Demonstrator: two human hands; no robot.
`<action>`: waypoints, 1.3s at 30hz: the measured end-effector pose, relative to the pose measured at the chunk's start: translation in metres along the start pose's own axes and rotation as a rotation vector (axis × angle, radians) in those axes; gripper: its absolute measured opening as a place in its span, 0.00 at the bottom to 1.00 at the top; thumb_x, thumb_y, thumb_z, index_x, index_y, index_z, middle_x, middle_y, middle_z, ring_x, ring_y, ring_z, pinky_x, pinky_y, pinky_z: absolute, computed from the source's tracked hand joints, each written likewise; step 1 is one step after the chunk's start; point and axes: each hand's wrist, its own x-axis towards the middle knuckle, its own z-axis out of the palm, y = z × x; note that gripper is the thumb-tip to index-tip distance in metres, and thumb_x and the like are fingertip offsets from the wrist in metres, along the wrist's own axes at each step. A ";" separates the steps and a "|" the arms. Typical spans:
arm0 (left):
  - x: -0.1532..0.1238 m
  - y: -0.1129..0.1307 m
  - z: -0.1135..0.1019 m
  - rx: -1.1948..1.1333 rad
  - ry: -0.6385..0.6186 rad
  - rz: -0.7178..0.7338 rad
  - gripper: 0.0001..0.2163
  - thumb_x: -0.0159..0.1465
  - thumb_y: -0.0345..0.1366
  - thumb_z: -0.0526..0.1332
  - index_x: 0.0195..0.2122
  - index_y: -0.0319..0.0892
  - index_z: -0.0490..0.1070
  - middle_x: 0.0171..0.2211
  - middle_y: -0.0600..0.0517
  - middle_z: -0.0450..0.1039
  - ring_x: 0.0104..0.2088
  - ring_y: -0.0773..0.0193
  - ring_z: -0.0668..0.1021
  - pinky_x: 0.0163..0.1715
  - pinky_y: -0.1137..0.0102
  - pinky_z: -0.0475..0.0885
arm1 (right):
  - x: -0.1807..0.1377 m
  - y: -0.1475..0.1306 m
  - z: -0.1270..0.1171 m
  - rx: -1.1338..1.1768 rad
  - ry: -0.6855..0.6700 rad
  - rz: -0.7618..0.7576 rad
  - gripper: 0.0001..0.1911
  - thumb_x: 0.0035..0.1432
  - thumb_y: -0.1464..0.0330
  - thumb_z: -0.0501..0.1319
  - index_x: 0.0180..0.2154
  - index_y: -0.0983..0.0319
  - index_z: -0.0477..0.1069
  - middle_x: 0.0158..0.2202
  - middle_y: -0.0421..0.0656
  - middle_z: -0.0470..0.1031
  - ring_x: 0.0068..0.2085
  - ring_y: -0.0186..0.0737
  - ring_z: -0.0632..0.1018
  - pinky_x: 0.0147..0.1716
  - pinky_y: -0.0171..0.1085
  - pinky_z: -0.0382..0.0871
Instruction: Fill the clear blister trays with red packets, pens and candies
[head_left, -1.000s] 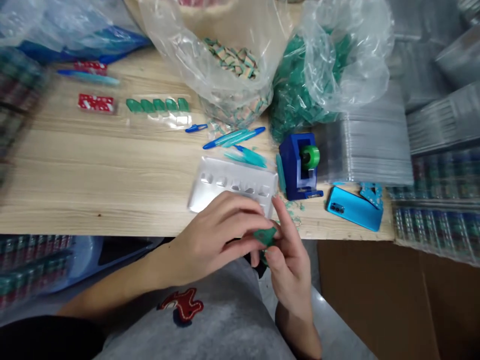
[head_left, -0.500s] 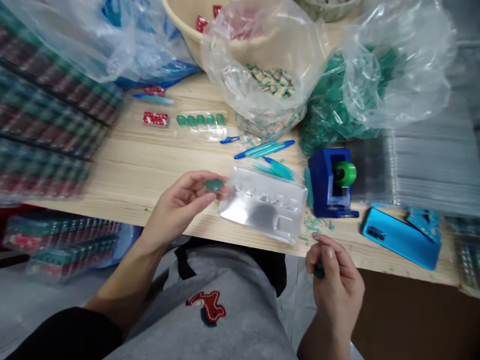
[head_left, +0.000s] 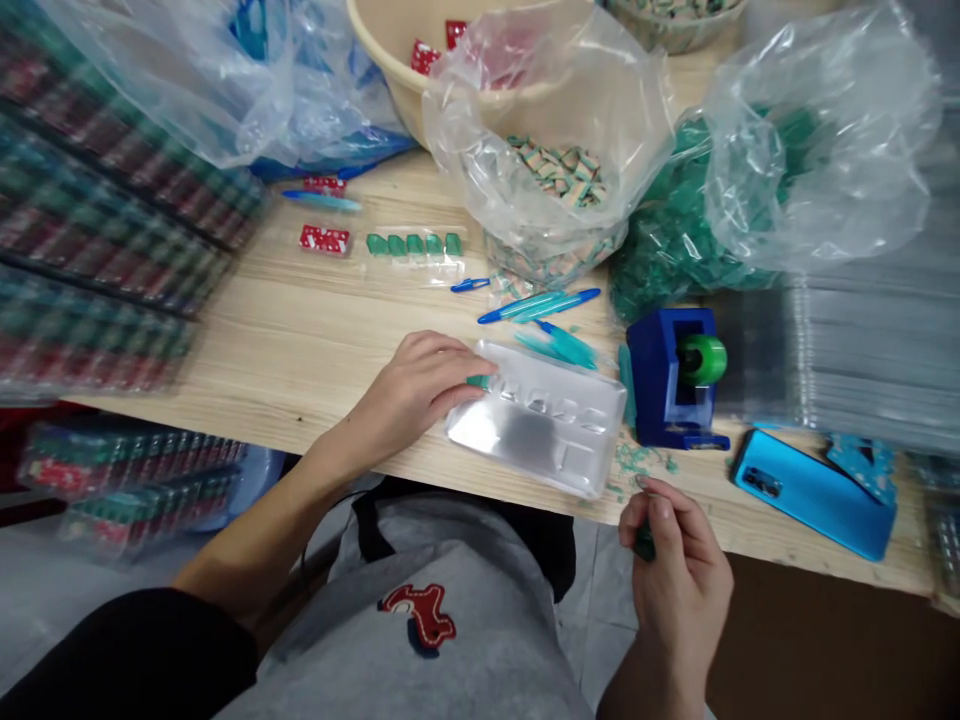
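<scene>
My left hand (head_left: 416, 390) pinches a small green piece (head_left: 478, 381) at the left end of a clear plastic blister tray (head_left: 517, 440). The tray lies near the table's front edge, with a row of moulded hollows along its upper half. Past the edge, lower right, my right hand (head_left: 675, 570) is curled round dark green pieces (head_left: 643, 541); how many is hidden by the fingers. Another clear tray (head_left: 412, 268) farther back holds a row of green pieces (head_left: 415, 244). Beside it lies a red patterned block (head_left: 325, 240).
A blue tape dispenser (head_left: 652, 380) and a blue phone (head_left: 817, 495) are on the right. Blue pens (head_left: 540, 304) lie behind the tray. Bags of striped pieces (head_left: 562, 175) and green pieces (head_left: 667, 240) stand at the back. Filled packs (head_left: 97, 300) are stacked left.
My left hand has moved right with the green piece, bringing it from beside the tray to the tray's left end. My right hand stays curled in nearly the same place.
</scene>
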 end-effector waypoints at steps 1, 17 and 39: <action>0.002 0.000 -0.002 0.014 -0.017 0.024 0.10 0.68 0.38 0.60 0.49 0.44 0.74 0.42 0.50 0.80 0.46 0.61 0.77 0.50 0.64 0.68 | 0.001 -0.002 0.001 0.070 0.019 0.038 0.08 0.57 0.62 0.67 0.37 0.60 0.78 0.22 0.36 0.68 0.23 0.28 0.69 0.24 0.30 0.62; 0.008 0.005 -0.003 0.232 -0.085 0.040 0.11 0.70 0.40 0.57 0.48 0.45 0.76 0.44 0.49 0.80 0.44 0.58 0.76 0.47 0.62 0.68 | 0.012 -0.018 -0.001 0.621 0.156 0.486 0.15 0.42 0.67 0.70 0.36 0.59 0.78 0.37 0.41 0.78 0.37 0.33 0.78 0.32 0.28 0.74; 0.018 0.107 0.028 -0.422 -0.209 -0.015 0.05 0.70 0.30 0.56 0.44 0.41 0.69 0.43 0.48 0.71 0.46 0.66 0.76 0.47 0.71 0.74 | -0.019 -0.049 0.050 0.703 -0.170 0.309 0.20 0.62 0.51 0.57 0.50 0.51 0.76 0.60 0.39 0.71 0.63 0.40 0.69 0.66 0.47 0.60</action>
